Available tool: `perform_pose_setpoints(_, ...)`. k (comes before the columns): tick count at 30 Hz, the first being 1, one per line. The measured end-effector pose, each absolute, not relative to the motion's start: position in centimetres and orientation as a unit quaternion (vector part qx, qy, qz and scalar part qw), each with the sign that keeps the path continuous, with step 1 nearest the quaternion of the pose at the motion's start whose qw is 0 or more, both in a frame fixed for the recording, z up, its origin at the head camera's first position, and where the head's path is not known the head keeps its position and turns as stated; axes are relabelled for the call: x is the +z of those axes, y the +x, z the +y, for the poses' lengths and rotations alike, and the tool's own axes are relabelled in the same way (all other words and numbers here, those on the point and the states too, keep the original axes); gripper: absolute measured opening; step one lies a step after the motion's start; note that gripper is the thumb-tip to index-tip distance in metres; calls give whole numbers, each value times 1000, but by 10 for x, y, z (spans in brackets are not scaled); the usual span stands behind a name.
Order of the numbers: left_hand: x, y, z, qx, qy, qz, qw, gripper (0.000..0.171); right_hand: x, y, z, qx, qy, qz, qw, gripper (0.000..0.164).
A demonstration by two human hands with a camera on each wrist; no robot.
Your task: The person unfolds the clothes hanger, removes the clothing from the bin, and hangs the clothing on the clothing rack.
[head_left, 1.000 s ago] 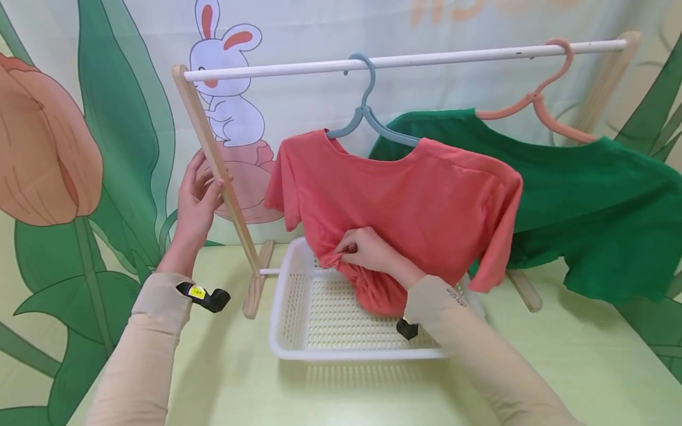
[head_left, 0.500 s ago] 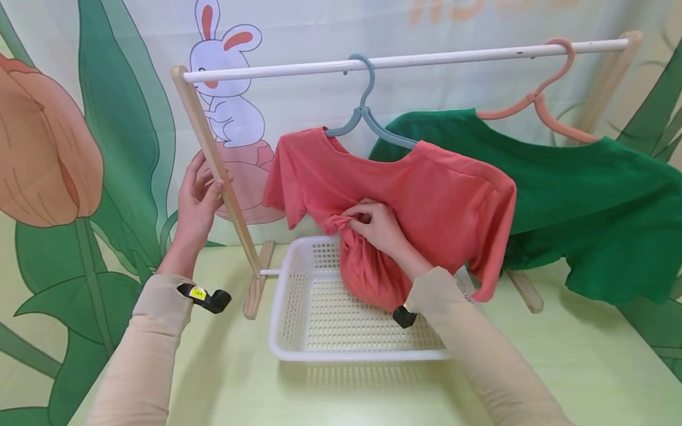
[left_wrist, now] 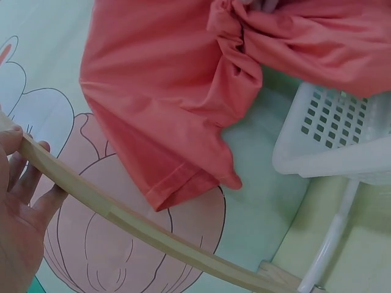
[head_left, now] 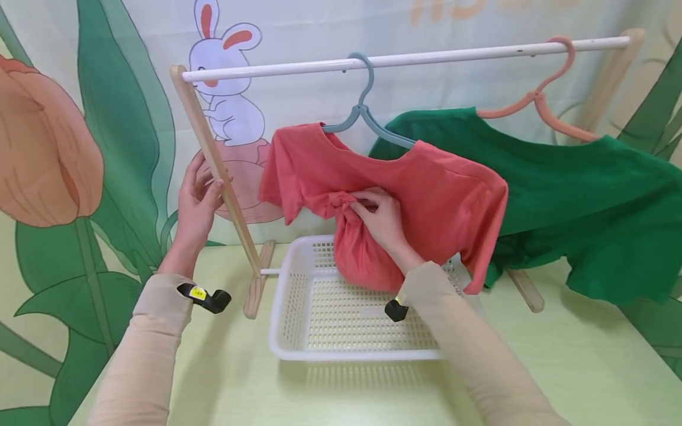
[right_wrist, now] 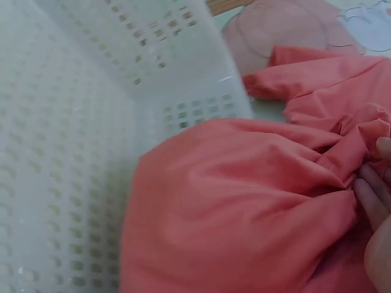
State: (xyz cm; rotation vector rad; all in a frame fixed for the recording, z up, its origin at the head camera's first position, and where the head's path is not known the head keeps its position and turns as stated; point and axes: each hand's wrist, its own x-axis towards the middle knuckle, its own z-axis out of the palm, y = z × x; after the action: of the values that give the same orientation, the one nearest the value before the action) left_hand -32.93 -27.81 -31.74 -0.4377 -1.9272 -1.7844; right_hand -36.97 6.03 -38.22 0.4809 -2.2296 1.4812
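Note:
A coral T-shirt (head_left: pixel 426 183) hangs on a blue hanger (head_left: pixel 362 109) from the white rail (head_left: pixel 453 58) of a clothes rack. My right hand (head_left: pixel 382 219) pinches a bunched fold at the shirt's front, so the lower cloth sags in a pouch. In the right wrist view the fingers (right_wrist: pixel 371 192) press into gathered cloth; the rest of that hand is cut off. My left hand (head_left: pixel 198 198) holds the rack's left wooden post (head_left: pixel 215 154), thumb on one side and fingers behind. The left wrist view shows the same hand (left_wrist: pixel 24 207) on the post (left_wrist: pixel 116 210).
Below the coral shirt stands a white perforated basket (head_left: pixel 351 355) on a pale green table (head_left: pixel 240 378). A green T-shirt (head_left: pixel 586 195) on a pink hanger (head_left: pixel 538 97) hangs to the right, partly behind the coral one. A printed cloth (head_left: pixel 303 35) covers the back.
My right hand has moved up with the pinched fold, lifting the shirt's lower part higher above the basket. The coral shirt has shifted slightly left. My left hand has stayed on the post.

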Motion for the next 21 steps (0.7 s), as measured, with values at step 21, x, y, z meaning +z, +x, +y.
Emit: perform_pose_setpoints(21, -318, -330, -279, -654, -157, -701, 238, 60, -420, -380, 44, 379, 253, -890, 30, 53)
